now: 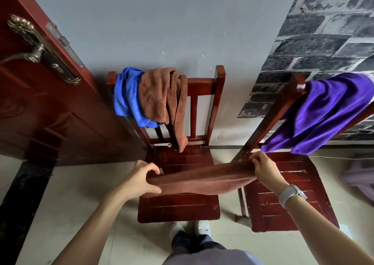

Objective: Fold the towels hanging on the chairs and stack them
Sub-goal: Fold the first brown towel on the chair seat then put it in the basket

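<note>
1. Above the left chair point(178, 206) seat, a brown towel point(202, 180) hangs stretched between both hands.
2. Left hand point(141, 180) pinches its nine-o'clock end.
3. Right hand point(265, 168) grips its three-o'clock end.

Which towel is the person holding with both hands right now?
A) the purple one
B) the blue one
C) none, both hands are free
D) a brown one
D: the left hand and right hand each pinch an end of a brown towel stretched over the chair seat, while the blue towel and purple towel hang on the chair backs.
</note>
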A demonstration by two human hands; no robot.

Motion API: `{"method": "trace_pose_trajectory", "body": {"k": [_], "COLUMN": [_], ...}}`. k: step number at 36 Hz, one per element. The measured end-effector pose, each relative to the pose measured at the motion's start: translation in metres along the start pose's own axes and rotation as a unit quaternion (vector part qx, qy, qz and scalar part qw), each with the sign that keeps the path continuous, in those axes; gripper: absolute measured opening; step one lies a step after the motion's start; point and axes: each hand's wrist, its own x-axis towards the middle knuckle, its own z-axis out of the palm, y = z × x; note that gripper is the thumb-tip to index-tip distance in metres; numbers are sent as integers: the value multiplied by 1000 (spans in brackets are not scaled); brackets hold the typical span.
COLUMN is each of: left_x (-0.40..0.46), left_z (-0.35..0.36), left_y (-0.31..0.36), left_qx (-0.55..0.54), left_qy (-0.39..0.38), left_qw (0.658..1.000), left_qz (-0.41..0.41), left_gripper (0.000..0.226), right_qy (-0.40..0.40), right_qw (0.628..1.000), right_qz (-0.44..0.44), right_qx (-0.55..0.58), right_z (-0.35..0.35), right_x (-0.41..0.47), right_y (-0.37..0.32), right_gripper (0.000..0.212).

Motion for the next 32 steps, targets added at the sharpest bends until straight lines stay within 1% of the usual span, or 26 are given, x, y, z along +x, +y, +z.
{"method": "trace_pose_trajectory", "body": {"k": [2,5,8,9,12,15,16,19,21,24,27,29,32], "left_x": [1,6,12,16,23,28,30,32,32,29,28,30,36], "left_z": [4,7,4,3,-7,-22,-28,-42,-49,-53,-44,-32,-7], "left_y": [-2,-5,-7,-9,-11,-13,-13,-14,-17,-27,-48,-66,-100], "left_qx": [19,36,73,84,111,170,183,191,187,175,176,173,170], "left_qy": [3,54,137,163,245,327,350,411,438,448,431,407,343], "left_qw": [1000,998,988,983,963,929,918,889,874,863,862,871,900], "left_qz": [5,17,21,19,7,22,29,56,95,156,198,211,207], "left_gripper": [41,40,20,16,18,14,14,17,17,25,23,23,23], "right_qy": [-11,-22,-16,-17,-28,-44,-35,39,81,107,113,111,88], "right_qw": [1000,999,999,999,997,992,989,976,969,966,969,971,977], "right_qz": [-24,-34,-41,-43,-67,-109,-128,-187,-204,-200,-180,-174,-137], "right_qx": [6,1,8,13,3,-43,-60,-109,-116,-125,-125,-123,-141], "right_z": [-2,-2,-2,-3,-2,0,1,1,3,12,31,50,86], "right_x": [1,5,9,9,10,10,10,9,5,-8,-25,-35,-49], "right_y": [0,0,-6,-9,-20,-34,-39,-52,-58,-62,-54,-41,-12], "right_gripper": [24,28,28,27,26,28,25,16,12,10,10,10,10]}}
